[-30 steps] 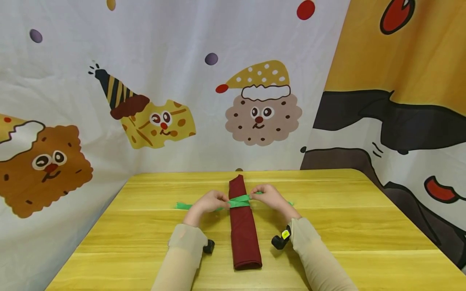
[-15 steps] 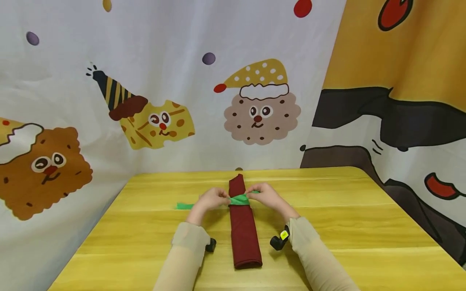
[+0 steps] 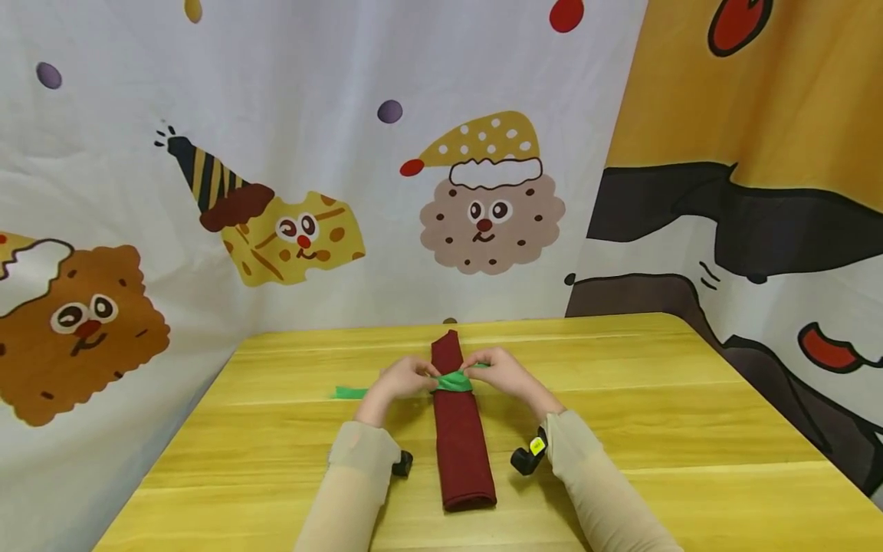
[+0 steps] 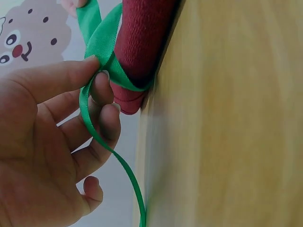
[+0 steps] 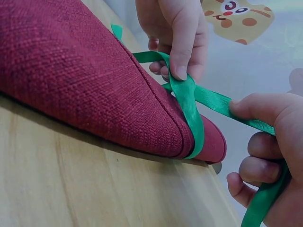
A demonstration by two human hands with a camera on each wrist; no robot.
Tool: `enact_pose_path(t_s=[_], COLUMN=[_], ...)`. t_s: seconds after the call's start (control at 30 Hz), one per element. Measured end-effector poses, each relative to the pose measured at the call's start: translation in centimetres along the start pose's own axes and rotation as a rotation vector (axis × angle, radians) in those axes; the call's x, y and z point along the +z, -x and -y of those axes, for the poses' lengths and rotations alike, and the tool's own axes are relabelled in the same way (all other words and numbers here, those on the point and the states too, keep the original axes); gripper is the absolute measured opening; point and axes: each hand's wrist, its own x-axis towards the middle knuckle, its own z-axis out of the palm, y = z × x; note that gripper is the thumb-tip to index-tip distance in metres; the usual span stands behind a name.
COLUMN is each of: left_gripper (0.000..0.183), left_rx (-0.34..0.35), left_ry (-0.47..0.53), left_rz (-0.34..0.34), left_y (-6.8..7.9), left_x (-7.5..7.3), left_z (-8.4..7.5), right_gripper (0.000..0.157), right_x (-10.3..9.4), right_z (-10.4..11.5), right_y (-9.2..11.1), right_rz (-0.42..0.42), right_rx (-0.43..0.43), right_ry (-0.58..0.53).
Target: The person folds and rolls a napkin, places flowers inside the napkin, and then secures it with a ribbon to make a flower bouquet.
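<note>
A dark red folded cloth [image 3: 464, 452] lies lengthwise on the wooden table, narrow end away from me. Around its upper part passes a green ribbon [image 3: 455, 381], crossed over itself on top. My left hand [image 3: 407, 378] pinches the ribbon between thumb and forefinger at the cloth's left edge; in the left wrist view a loose tail hangs down past the curled fingers [image 4: 111, 123]. On the other side my right hand [image 3: 498, 370] pinches the other ribbon end, and the right wrist view shows that length stretched from the crossing, its tail running under the palm.
The wooden table [image 3: 621, 399] reaches back to a printed cloth backdrop [image 3: 310, 92] with cartoon biscuits and cheese. Black wrist cameras [image 3: 527, 458] sit at both cuffs, close over the table on either side of the red cloth.
Both hands have drawn closer together over the red cloth. The two ribbon strands that lay apart now bunch into one crossing. The head view has shifted slightly.
</note>
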Motion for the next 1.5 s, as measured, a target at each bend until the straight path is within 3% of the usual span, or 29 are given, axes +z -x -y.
enact_pose_path(t_s=[0.47, 0.63, 0.83, 1.13, 1.5], left_gripper=[0.009, 0.009, 0.012, 0.013, 0.013], left_rx=[-0.059, -0.073, -0.065, -0.056, -0.044], left_ry=[-0.012, 0.002, 0.045, 0.172, 0.201], left_rz=[-0.028, -0.061, -0.032, 0.017, 0.037], left_y=[0.2, -0.1, -0.3, -0.4, -0.2], left_x=[-0.1, -0.2, 0.2, -0.1, -0.1], left_z=[-0.2, -0.2, 0.1, 0.5, 1.0], right_gripper=[0.013, 0.010, 0.011, 0.010, 0.013], right_x=[-0.1, 0.0, 1.0, 2.2, 3.4], right_z=[0.1, 0.6, 0.5, 0.4, 0.3], right_y=[-0.1, -0.1, -0.1, -0.4, -0.4], right_rz=[-0.014, 0.022, 0.087, 0.042, 0.057], right_rx=[0.053, 0.023, -0.047, -0.041, -0.048], right_ry=[0.036, 0.020, 0.041, 0.067, 0.097])
